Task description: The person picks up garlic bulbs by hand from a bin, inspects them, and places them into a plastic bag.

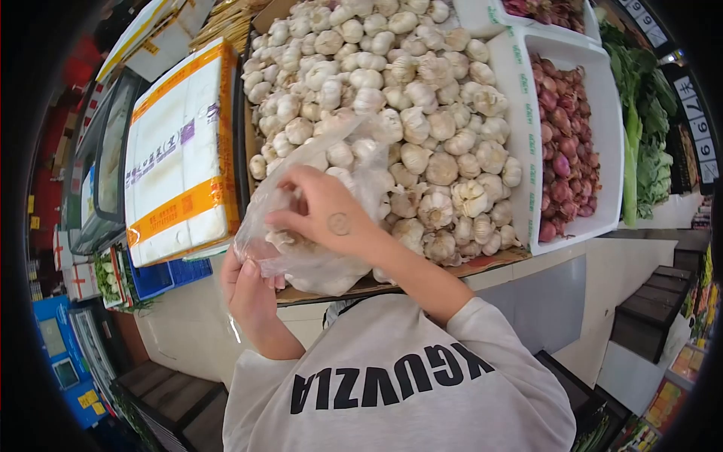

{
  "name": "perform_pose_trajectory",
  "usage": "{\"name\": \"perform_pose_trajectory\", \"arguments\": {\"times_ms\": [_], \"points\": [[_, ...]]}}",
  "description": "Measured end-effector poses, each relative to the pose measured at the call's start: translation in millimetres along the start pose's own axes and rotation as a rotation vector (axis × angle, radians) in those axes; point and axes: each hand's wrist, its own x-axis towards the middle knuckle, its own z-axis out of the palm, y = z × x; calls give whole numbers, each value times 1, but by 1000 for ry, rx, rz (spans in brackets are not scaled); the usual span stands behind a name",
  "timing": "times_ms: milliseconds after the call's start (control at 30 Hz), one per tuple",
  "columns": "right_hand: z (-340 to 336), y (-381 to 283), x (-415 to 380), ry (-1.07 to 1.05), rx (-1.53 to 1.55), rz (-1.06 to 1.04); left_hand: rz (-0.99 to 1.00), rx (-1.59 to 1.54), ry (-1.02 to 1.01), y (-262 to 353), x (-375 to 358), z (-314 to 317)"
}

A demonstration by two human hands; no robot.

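Observation:
A clear plastic bag [324, 264] with garlic bulbs in it lies on the near left part of a large heap of garlic [422, 98]. My left hand [252, 290] is closed on the bag's edge at the lower left, thumb on top. My right hand [320, 211] reaches over the bag's opening, its fingers bent and pointing left, close to the plastic and a bulb. Whether its fingertips hold anything is hard to make out. A round mark shows on the back of this hand.
Right of the garlic, a white foam box [521, 143] holds red shallots [565, 151], with leafy greens [648, 135] beyond. On the left sits a white foam box with orange tape [177, 158], near a blue crate [169, 275]. Cardboard [489, 264] edges the heap.

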Motion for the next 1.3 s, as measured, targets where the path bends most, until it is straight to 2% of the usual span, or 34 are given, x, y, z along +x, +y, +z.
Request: {"name": "perform_pose_trajectory", "arguments": {"times_ms": [33,100,133,233,367,433,567,633,667,700,733,800,833,867,900,933,1000,1100,1167,1233,1267,1300], "points": [[3,3,0,12,-9,4,23,20,-67,-1,1,2],[9,7,-3,33,-149,-245,34,41,-64,-1,2,8],[8,1,-6,-38,-77,-173,49,69,-48,0,3,11],[7,9,-13,-129,-27,-182,55,62,-146,0,6,17],[11,9,-19,-123,-109,-155,43,63,-160,-9,6,14],[12,12,-21,-68,-140,-288,65,47,-167,-12,6,12],[-14,7,-23,-4,-100,-343,66,-14,-88,-13,6,11],[-46,2,-23,181,-48,-289,80,-122,-204,-13,9,8],[-64,6,-22,265,-40,-245,83,-125,-201,-14,8,8],[-83,10,-20,350,-31,-200,55,-126,-86,-15,7,7],[-98,12,-19,491,-48,-32,27,-128,28,-16,7,6],[-130,45,-6,655,-75,-3,39,-152,-35,-20,10,3],[-142,57,0,654,-76,-9,46,-173,-100,-22,12,1],[-153,66,6,678,-224,28,53,-175,-101,-24,12,-2],[-159,75,12,700,-373,65,45,-204,-65,-27,12,-5],[-161,84,16,698,-375,60,37,-233,-29,-30,11,-8],[-160,92,25,536,-670,184,30,-212,-4,-32,8,-11],[-149,90,33,550,-836,247,32,-178,7,-28,8,-13],[-151,92,34,544,-837,274,40,-169,-7,-24,6,-10],[-155,96,33,683,-471,222,58,-149,49,-21,5,-7],[-161,98,31,726,-336,283,61,-151,51,-22,5,-8],[-164,89,26,724,-339,282,57,-149,45,-23,5,-10]]}}
